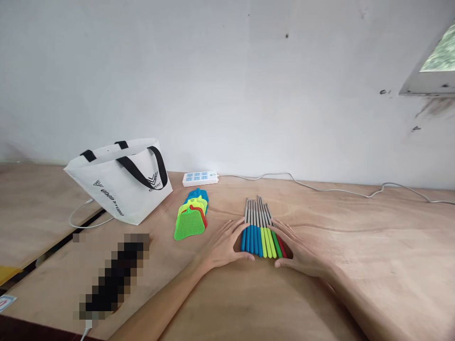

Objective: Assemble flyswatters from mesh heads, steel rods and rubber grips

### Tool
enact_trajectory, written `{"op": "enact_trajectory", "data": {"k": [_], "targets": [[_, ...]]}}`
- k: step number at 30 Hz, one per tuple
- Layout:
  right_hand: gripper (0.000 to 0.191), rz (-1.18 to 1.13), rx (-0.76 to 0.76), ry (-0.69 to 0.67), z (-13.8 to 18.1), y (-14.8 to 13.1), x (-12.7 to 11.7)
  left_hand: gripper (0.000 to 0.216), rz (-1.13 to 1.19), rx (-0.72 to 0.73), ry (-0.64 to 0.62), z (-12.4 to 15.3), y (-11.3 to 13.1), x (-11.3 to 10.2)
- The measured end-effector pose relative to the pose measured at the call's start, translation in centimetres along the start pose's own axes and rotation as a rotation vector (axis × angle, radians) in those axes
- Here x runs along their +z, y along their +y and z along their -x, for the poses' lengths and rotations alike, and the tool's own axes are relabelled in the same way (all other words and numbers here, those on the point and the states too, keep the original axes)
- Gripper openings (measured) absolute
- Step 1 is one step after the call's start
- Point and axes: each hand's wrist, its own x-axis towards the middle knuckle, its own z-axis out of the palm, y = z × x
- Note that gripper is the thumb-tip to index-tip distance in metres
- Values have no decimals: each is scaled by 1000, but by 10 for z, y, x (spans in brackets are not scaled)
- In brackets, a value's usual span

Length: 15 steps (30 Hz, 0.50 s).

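Several fly swatter handles [259, 237], thin metal rods with blue, yellow, green and red grips, lie side by side on the wooden table. Their coloured ends point toward me. My left hand [227, 244] rests along the left side of the row, thumb and fingers apart around the outer blue grip. On the other side my right hand [298, 251] curves around the red and green grips, its thumb near their lower ends. Both hands are open, framing the row. Left of them is a fanned stack of perforated fly swatter heads [190, 224] in green, red, yellow and blue.
A white tote bag [117, 189] with black straps leans at the left. Against the wall lies a white power strip [200, 178], its cable [320, 189] running right. A blurred-out dark object [113, 274] lies at the front left, beside a gap between tabletops [67, 244].
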Motion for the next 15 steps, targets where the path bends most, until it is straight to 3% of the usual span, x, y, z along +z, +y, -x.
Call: {"op": "enact_trajectory", "data": {"k": [2,5,8,15], "targets": [[89,-54,22,37,2,4,-5,73,14,-47,65,0,4,-2],[58,-79,115,145,0,3,-6,40,-36,-136,142,0,5,-2],[41,5,207,271,-4,-3,-2,35,-146,-153,166,-1,3,2],[38,60,129,271,-4,-7,3,16,-156,-45,160,-2,1,9]]}}
